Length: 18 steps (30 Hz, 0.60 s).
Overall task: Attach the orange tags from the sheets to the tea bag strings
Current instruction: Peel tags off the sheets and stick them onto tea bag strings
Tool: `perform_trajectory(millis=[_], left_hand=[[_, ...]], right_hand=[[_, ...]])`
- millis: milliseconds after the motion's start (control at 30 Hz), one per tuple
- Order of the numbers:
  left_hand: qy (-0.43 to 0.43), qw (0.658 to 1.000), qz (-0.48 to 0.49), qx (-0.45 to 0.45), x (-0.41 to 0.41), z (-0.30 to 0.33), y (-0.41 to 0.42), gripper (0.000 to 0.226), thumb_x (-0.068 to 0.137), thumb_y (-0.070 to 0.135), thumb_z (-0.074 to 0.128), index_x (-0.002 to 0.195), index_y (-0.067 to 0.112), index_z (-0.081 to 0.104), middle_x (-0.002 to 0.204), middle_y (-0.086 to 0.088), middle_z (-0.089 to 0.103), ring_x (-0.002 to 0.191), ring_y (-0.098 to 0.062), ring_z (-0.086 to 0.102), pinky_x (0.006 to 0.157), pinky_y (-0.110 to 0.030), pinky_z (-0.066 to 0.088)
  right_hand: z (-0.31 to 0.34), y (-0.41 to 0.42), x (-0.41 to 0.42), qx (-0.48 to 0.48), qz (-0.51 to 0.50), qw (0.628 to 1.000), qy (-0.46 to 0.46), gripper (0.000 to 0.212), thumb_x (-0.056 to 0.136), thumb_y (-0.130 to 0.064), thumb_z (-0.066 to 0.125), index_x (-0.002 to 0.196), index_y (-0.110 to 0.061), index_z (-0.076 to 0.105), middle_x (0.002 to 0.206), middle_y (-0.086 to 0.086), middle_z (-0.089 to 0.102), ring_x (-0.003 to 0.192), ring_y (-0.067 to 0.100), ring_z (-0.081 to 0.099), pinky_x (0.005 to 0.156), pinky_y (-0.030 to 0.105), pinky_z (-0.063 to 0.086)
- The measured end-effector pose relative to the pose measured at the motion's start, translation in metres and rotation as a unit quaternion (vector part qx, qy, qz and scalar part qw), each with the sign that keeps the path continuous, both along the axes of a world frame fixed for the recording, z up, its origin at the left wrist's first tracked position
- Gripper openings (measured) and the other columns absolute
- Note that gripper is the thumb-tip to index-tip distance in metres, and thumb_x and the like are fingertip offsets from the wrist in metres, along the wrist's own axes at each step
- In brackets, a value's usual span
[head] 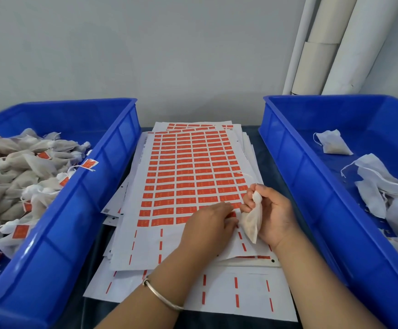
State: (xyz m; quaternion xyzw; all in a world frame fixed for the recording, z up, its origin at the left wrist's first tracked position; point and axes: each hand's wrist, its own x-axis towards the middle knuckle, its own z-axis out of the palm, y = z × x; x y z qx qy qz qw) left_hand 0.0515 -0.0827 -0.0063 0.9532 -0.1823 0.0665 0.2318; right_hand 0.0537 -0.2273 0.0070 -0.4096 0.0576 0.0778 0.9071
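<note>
Dark table (263, 148), loaded.
Carries left bin (79, 203), right bin (295, 176), and between them stacked sheets (193, 245).

View: single head-worn camera, wide-angle, edges bowed.
Position: above the near edge of the table (268, 148), at the wearer's head.
Direction: forward and down, toward the grey wall (169, 55) behind.
Nearness: close over the stack of tag sheets (188, 176); forearms entering from the bottom edge, left hand (208, 222) and right hand (269, 214) just below centre.
Framing: left blue bin (93, 198) and right blue bin (300, 167) cut by the side edges; white rolls (331, 43) at upper right.
Shared view: none, only one camera.
</note>
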Motion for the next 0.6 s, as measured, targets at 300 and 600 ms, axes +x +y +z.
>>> perform_trajectory(millis=[300, 600], left_hand=[[0.020, 0.997, -0.031, 0.072, 0.0036, 0.0063, -0.0031, 0.029, 0.097, 0.032, 0.046, 0.121, 0.027, 0.062, 0.125, 0.009, 0.061, 0.107, -0.014, 0.061, 0.097, -0.025, 0.045], [-0.018, 0.994, -0.044, 0.095, 0.0073, 0.0018, -0.0031, 0.025, 0.096, 0.032, 0.049, 0.115, 0.026, 0.065, 0.112, 0.008, 0.065, 0.092, -0.013, 0.062, 0.089, -0.026, 0.050]], right_hand=[[0.0003, 0.0008, -0.0007, -0.016, -0.006, 1.000, 0.012, 0.020, 0.072, -0.030, 0.065, 0.080, -0.012, 0.070, 0.063, 0.004, 0.062, 0.050, 0.014, 0.056, 0.051, 0.025, 0.051], [-0.0006, 0.0007, -0.0006, -0.020, -0.003, 1.000, 0.006, 0.018, 0.072, -0.031, 0.065, 0.074, -0.014, 0.073, 0.063, 0.004, 0.063, 0.051, 0.012, 0.057, 0.052, 0.026, 0.051]])
